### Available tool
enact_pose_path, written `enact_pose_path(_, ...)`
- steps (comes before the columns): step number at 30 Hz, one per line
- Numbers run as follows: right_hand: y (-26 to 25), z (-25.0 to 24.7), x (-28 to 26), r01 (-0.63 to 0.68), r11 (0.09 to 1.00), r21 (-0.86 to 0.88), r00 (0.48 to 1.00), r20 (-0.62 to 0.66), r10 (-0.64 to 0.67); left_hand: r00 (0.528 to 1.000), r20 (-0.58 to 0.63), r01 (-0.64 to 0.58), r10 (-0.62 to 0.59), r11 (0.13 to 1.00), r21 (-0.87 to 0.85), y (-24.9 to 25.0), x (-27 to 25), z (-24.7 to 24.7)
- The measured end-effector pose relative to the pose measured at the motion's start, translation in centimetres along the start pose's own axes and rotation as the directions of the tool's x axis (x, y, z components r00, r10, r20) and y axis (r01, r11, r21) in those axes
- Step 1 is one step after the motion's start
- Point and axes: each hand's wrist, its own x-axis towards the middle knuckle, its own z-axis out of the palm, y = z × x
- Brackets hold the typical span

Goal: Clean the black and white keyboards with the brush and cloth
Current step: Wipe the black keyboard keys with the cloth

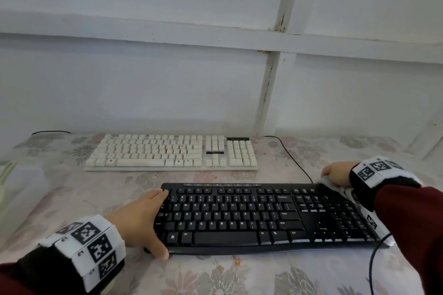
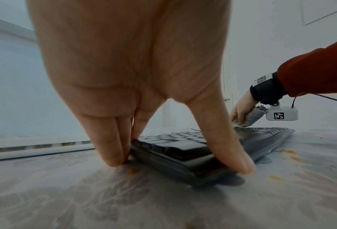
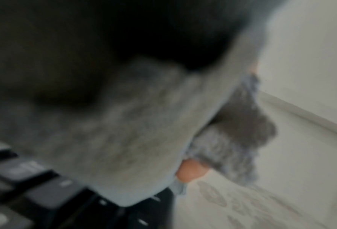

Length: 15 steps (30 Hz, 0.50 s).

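Observation:
The black keyboard (image 1: 263, 215) lies nearest me on the table, and the white keyboard (image 1: 171, 152) lies behind it by the wall. My left hand (image 1: 153, 223) holds the black keyboard's left end, fingers (image 2: 108, 139) at the back corner and thumb (image 2: 230, 151) on the front edge. My right hand (image 1: 335, 175) grips a grey cloth (image 1: 347, 193) at the black keyboard's back right corner. In the blurred right wrist view the cloth (image 3: 144, 139) fills most of the picture, over the black keys (image 3: 46, 193). No brush is in view.
A floral cover (image 1: 72, 199) spreads over the table, with orange crumbs (image 1: 237, 262) in front of the black keyboard. A black cable (image 1: 294, 160) runs from the wall to the black keyboard. The white panelled wall (image 1: 167, 79) stands close behind the table.

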Motion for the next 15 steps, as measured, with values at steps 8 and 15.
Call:
enact_pose_path(8,0.2,-0.1,-0.3,-0.074,0.997,-0.024,0.985,-0.161,0.069,1.0,0.008,0.018,-0.018,1.0,0.006,0.2,-0.1,-0.1)
enact_pose_path(15,-14.0,-3.4,-4.3,0.535,0.829,0.161,0.814,-0.36,-0.455,1.0,0.009,0.018,-0.018,1.0,-0.004,-0.3,-0.2,0.3)
